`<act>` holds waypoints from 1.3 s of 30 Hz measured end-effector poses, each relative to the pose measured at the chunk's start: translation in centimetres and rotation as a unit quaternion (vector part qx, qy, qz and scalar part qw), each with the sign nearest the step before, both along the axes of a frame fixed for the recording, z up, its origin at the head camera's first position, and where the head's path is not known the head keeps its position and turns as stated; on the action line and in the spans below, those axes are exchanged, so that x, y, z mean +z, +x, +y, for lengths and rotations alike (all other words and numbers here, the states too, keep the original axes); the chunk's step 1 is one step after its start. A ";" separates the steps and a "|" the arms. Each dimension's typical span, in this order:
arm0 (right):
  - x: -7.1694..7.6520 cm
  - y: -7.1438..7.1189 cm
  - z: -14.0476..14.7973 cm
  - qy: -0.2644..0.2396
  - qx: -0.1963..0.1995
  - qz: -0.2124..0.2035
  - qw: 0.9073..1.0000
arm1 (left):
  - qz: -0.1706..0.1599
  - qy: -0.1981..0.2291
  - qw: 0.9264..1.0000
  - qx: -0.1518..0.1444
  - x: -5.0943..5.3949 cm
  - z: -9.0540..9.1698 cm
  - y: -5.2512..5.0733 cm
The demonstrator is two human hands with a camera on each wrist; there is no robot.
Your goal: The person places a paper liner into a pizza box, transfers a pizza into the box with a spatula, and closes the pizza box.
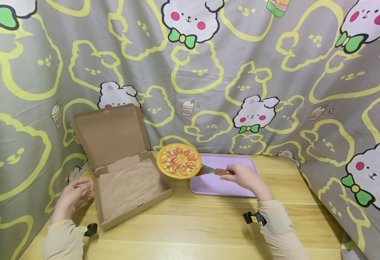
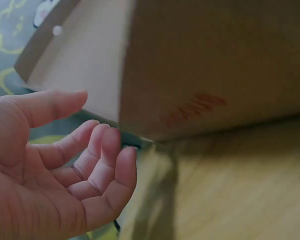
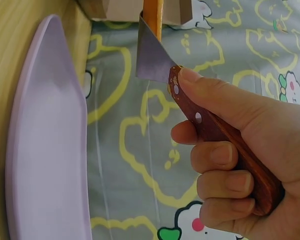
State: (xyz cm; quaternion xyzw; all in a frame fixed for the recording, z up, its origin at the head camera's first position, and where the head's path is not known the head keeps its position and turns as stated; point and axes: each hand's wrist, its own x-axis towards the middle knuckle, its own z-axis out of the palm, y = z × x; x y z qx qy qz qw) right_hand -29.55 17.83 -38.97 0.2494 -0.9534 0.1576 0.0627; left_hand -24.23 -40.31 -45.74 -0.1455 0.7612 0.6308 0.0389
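My right hand (image 1: 244,176) grips the brown wooden handle of a spatula (image 3: 210,120), its fingers curled round it. On the metal blade rests a round pizza (image 1: 179,161) with an orange rim, held up between the cardboard box and the lilac tray. The pizza box (image 1: 134,213) stands with its lid (image 1: 112,135) raised, and brown paper (image 1: 131,187) lines its bottom. Beside the box's left wall is my left hand (image 1: 74,196), holding nothing. In the left wrist view its fingers (image 2: 105,155) are loosely bent near the box's outer side.
A lilac tray (image 1: 223,189) lies on the wooden table (image 1: 190,227), to the right of the box. Behind the table hangs a grey cloth (image 1: 206,76) with yellow outlines and white rabbits, which also hangs along both sides.
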 end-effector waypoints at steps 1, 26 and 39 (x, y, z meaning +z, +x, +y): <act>0.0 0.0 -0.2 -0.002 0.002 -0.002 1.000 | -0.002 0.000 1.000 -0.002 -0.3 -0.1 -0.1; -0.9 -1.2 -7.3 -0.005 0.064 -0.005 0.998 | -0.020 0.058 0.997 -0.043 -2.2 -0.3 -0.7; -1.9 -2.1 -11.3 0.035 0.061 0.010 0.997 | -0.024 0.052 0.997 -0.052 -2.0 -0.3 -0.5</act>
